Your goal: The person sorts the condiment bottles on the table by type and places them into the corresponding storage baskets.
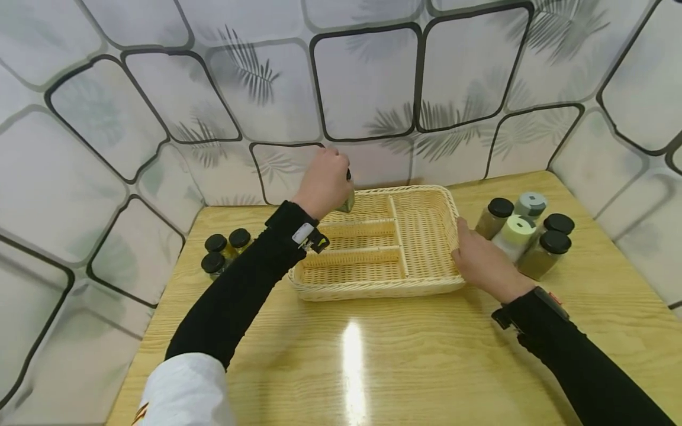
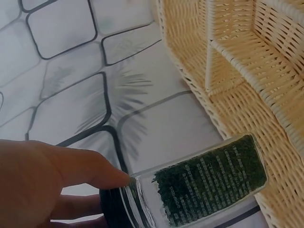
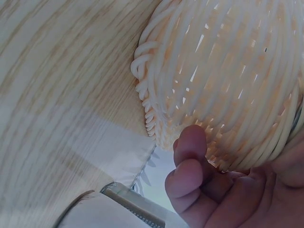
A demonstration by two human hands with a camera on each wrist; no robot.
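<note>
My left hand (image 1: 325, 183) grips a glass spice jar (image 2: 211, 183) by its black cap (image 2: 114, 209). Dried green herb flakes fill most of the jar, and printed text shows on its side. In the head view the hand covers most of the jar, which hangs over the back left part of a pale wicker basket (image 1: 373, 289). Dividers split the basket into a large right section and three smaller left ones. At the basket's right end, my right hand (image 1: 485, 260) grips the side wall, fingers curled under the weave in the right wrist view.
Right of the basket, several spice jars (image 1: 544, 254) with black, grey and pale yellow caps stand close together near my right hand. Three black-capped jars (image 1: 215, 263) stand at the left, beside my left forearm. A patterned cloth wall (image 1: 367, 83) borders the wooden table (image 1: 426, 355).
</note>
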